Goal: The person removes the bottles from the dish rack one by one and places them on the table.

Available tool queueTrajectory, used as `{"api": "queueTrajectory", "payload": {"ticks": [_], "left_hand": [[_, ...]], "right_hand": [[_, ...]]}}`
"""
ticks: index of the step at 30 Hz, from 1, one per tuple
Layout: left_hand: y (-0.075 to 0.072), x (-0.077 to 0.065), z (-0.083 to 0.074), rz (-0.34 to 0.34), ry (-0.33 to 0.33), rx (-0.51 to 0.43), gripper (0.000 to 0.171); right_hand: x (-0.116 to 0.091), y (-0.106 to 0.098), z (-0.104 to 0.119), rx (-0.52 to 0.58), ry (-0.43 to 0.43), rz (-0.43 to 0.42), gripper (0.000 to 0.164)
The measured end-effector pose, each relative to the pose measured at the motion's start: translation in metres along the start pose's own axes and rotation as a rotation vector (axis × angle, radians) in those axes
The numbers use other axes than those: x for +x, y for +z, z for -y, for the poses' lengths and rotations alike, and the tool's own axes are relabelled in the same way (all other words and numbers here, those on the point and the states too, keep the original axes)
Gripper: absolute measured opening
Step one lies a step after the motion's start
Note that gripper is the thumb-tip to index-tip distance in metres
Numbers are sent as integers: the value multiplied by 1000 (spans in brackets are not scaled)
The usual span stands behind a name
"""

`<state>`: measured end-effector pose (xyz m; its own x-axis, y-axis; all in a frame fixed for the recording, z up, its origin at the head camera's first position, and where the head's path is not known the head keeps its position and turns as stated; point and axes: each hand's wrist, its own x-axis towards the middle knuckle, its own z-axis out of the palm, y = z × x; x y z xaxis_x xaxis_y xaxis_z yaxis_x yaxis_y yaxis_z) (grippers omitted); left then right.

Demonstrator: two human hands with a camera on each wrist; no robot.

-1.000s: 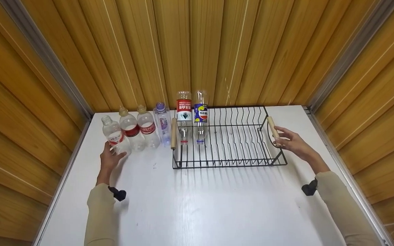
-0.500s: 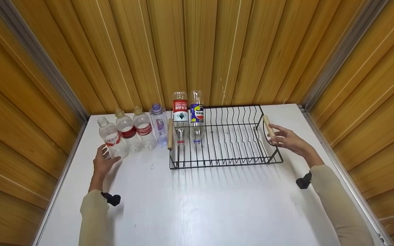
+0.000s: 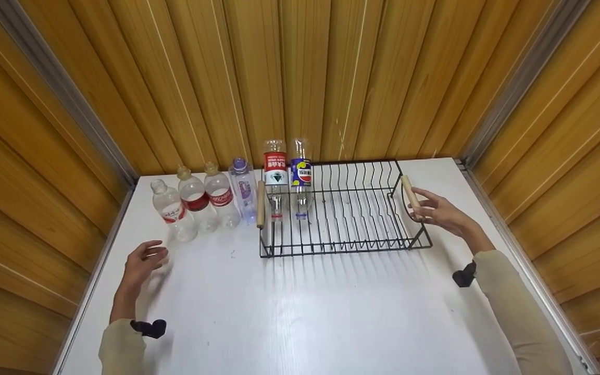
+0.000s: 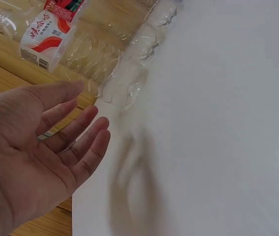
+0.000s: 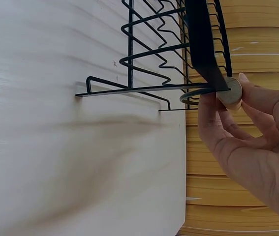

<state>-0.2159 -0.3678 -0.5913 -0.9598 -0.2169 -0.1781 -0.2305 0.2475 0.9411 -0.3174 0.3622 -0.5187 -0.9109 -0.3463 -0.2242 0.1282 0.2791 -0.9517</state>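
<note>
From the head view, we see a black wire rack point(image 3: 341, 253) standing on a white table point(image 3: 331, 323), near the ribbed wooden wall point(image 3: 310, 78). Our right hand point(image 3: 443, 214) is at its right wooden handle point(image 3: 410, 192), with thumb and fingers narrowed around the bar; the left wooden handle point(image 3: 261, 205) is at the other end. At the rack's left end, a bottle with a red-and-white label point(image 3: 275, 169) and a bottle with a blue-and-yellow label point(image 3: 301, 172) lean neck-down side by side. Left of the rack, we have four upright bottles in a row: a violet-tinted bottle point(image 3: 244, 192), two red-banded bottles point(image 3: 209, 199) and, at the outer end, a white-labelled bottle point(image 3: 173, 212). Our left hand point(image 3: 144, 263) hangs just in front of that last one, fingers loosely bent. In the left wrist view, our palm shows, thumb and fingers well parted, near the white-labelled bottle's base, with a shadow on the table. In the right wrist view, we pinch the handle's round end between thumb and fingers, while the rack's foot rests on the table.
</note>
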Motion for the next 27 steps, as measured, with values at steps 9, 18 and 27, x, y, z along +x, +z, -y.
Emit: {"api": "queueTrajectory", "payload": {"ticks": [9, 18, 27], "left_hand": [[31, -15, -6, 127, 34, -8, 51], [73, -23, -44, 233, 188, -75, 35], [107, -12, -76, 390, 295, -60, 44]], "right_hand": [[-1, -3, 0, -19, -11, 15, 69], [1, -2, -1, -35, -4, 10, 69], [3, -2, -1, -48, 0, 14, 69]]}}
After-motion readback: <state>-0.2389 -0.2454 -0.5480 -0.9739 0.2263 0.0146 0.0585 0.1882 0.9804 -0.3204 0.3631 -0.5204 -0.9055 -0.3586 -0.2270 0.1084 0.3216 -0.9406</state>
